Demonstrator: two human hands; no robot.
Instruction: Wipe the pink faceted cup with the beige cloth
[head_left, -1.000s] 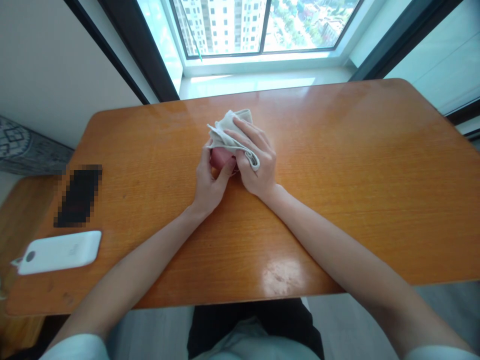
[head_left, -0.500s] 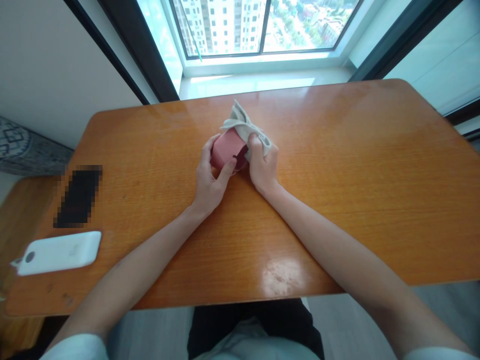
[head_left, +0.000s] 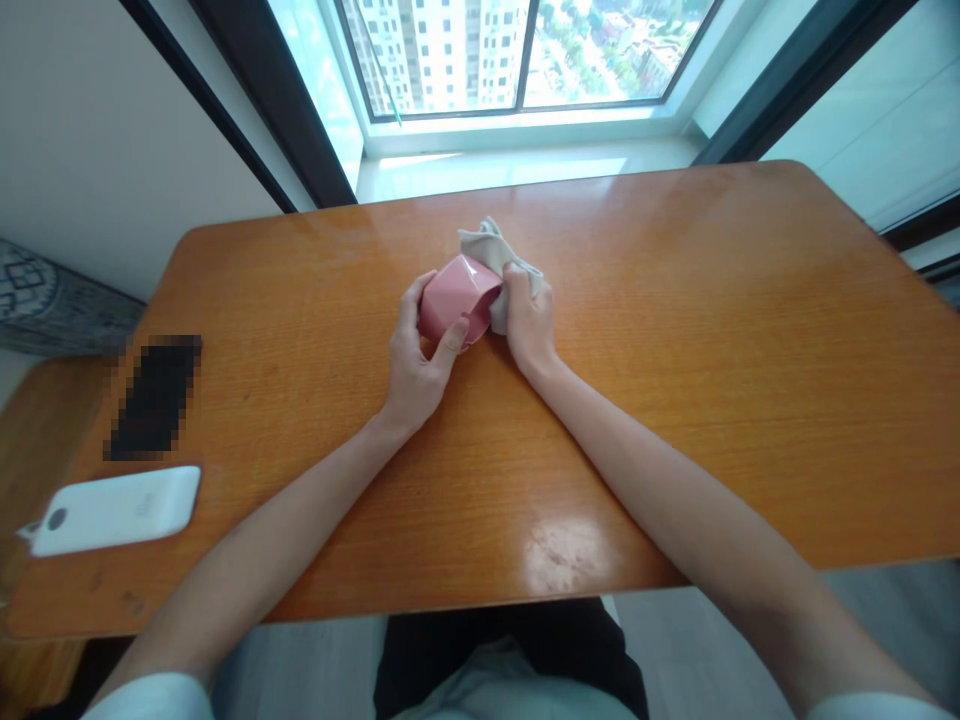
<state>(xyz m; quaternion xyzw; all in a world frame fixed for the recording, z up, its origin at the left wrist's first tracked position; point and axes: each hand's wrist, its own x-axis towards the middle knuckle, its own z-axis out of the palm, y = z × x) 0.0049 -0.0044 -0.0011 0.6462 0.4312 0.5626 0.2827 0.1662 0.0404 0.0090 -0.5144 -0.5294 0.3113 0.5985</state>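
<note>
A glossy pink faceted cup or small pot point(head_left: 459, 292) lies tilted on its side, its mouth turned toward the right. My left hand point(head_left: 421, 350) is closed around it, with the thumb near the rim and the fingers behind its base. In my right hand point(head_left: 531, 318) a pale grey-white cloth point(head_left: 489, 246) is bunched up and pinched under the thumb. The cloth lies against the rim and the upper right side of the pink piece. Its lower end hangs by the opening, and the inside of the piece is mostly hidden.
The hands work over a brown wooden table point(head_left: 300, 320). On its left side are a white rounded device point(head_left: 120, 510) with a grey dot and a pixelated dark rectangle point(head_left: 154, 397). A window point(head_left: 525, 60) stands beyond the far edge.
My right hand and the cloth have slid slightly right and down along the rim. More of the pink piece's top shows now, and its opening is turned a little.
</note>
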